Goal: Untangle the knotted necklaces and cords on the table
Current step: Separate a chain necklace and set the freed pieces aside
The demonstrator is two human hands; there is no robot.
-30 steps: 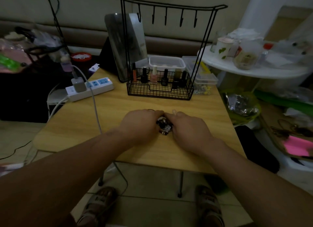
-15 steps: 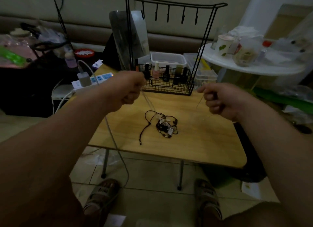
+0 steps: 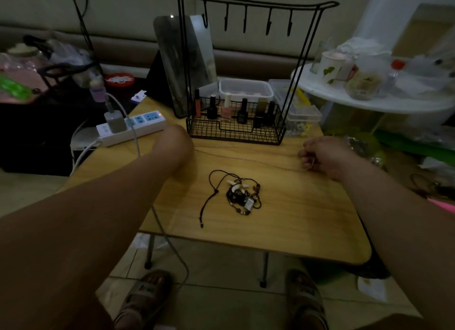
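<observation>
A thin pale chain lies stretched across the wooden table, just in front of the wire rack. My right hand pinches its right end low over the table. The chain's left end runs into my left hand, which is turned away so that its fingers are hidden. Nearer me, apart from both hands, sits a knotted clump of dark cords, beads and white tooth-shaped pendants. One black cord trails from the clump toward the front edge.
A black wire rack with hooks and nail polish bottles stands at the back. A power strip with a charger lies at the back left, and its cable hangs off the table. Plastic boxes sit behind the rack. A cluttered white shelf is on the right.
Both hands left the clump, lifted the thin chain free and pulled it apart. They have now come down to the table with the chain stretched behind the clump.
</observation>
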